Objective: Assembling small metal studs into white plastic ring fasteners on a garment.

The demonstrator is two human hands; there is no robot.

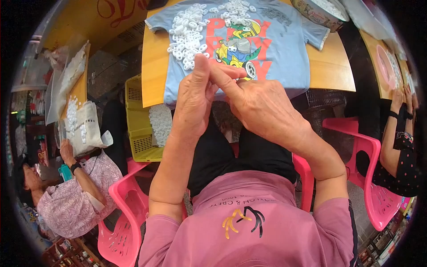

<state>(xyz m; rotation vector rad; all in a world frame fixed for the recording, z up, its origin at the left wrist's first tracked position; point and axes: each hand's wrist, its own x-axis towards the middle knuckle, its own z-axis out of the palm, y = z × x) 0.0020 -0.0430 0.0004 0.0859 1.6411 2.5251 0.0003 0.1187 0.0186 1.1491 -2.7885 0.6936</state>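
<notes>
My left hand (194, 104) is raised over the near edge of a blue printed T-shirt (284, 58), its thumb upright and its fingers curled toward the right hand. Meeting it from the right, my right hand (267, 107) has its index finger stretched against the left thumb and fingers. Both hands are pressed together, and anything small between the fingertips is hidden. Just beyond lie many small white oval plastic pieces with holes (187, 38), heaped on the shirt's left side. More white pieces (235, 10) sit farther back, and tiny dark bits (278, 18) are scattered to their right.
The shirt covers much of a wooden table (331, 66). A round tin (327, 11) of white pieces stands at the far right. Below the left edge is a yellow crate (144, 149) beside a bag of white pieces (161, 122). People sit on pink chairs (122, 222) at both sides.
</notes>
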